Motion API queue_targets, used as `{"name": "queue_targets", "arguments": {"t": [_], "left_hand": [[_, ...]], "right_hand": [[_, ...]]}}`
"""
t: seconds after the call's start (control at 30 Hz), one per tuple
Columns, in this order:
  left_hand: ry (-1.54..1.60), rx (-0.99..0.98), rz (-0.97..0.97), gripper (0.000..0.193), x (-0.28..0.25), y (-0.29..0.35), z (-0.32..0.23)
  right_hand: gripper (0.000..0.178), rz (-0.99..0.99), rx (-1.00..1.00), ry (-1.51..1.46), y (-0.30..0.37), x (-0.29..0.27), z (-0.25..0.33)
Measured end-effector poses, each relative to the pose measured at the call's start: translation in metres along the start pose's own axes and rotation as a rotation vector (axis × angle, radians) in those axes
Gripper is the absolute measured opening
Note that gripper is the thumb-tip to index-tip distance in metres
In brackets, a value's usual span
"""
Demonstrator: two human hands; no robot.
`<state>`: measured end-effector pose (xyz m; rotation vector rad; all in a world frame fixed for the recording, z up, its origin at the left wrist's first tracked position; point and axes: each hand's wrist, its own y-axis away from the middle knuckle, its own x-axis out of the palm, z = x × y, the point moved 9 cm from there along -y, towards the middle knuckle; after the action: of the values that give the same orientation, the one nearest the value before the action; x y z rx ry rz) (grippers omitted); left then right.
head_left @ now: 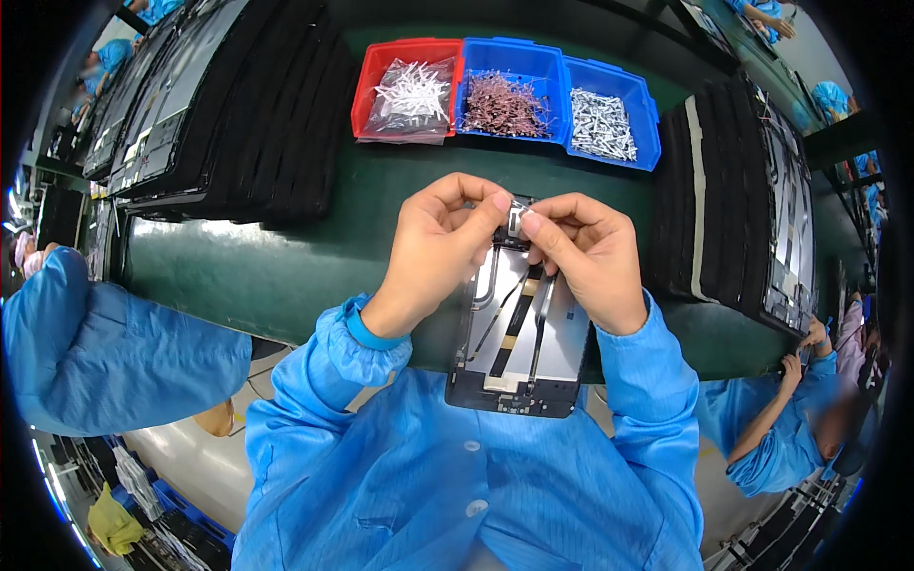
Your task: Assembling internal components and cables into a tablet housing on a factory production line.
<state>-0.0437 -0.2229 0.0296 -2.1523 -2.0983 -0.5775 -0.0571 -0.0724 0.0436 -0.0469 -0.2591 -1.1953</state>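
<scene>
"Where was the flat black rectangular panel with the silvery back [569, 333]?"

"In front of the person, its near end reaching past the edge of the dark green worktop [352, 195]."

"And the fingers?"

"On both the left hand [443, 233] and the right hand [595, 252] they were pinched closed on a tiny silver-and-black piece [515, 224] at the panel's far end. Whether it was joined to the panel, I couldn't tell."

"What stood beyond?"

"A red plastic bin [374, 76] with slim white parts [414, 92] in a clear bag [381, 126], beside two blue plastic bins [514, 59], one holding pinkish-brown parts [505, 105], the other silvery ones [602, 126]."

"And sideways?"

"Black slabs stood in rows, left [276, 124] and right [728, 190]."
</scene>
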Motion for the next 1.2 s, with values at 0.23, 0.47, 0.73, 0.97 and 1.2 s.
{"name": "queue_targets", "arguments": {"t": [0.23,0.47,0.73,0.97,1.2], "left_hand": [[-0.147,0.051,0.033,0.009,0.011,0.008,0.009],[-0.284,0.101,0.049,0.016,0.004,0.006,-0.018],[0.060,-0.390,0.259,0.022,0.003,0.000,0.013],[-1.048,0.932,-0.561,0.009,-0.065,-0.042,-0.099],[-1.097,0.179,0.012,0.041,-0.028,0.040,-0.013]], "right_hand": [[0.015,-0.086,-0.028,-0.072,0.002,-0.004,-0.004],[0.011,-0.048,-0.141,0.050,0.005,-0.002,-0.003],[0.012,-0.114,-0.682,0.690,0.026,0.013,0.044],[0.010,-0.198,-0.246,0.044,0.023,-0.014,0.018],[0.010,-0.254,-0.128,0.076,0.050,-0.051,-0.014]]}}
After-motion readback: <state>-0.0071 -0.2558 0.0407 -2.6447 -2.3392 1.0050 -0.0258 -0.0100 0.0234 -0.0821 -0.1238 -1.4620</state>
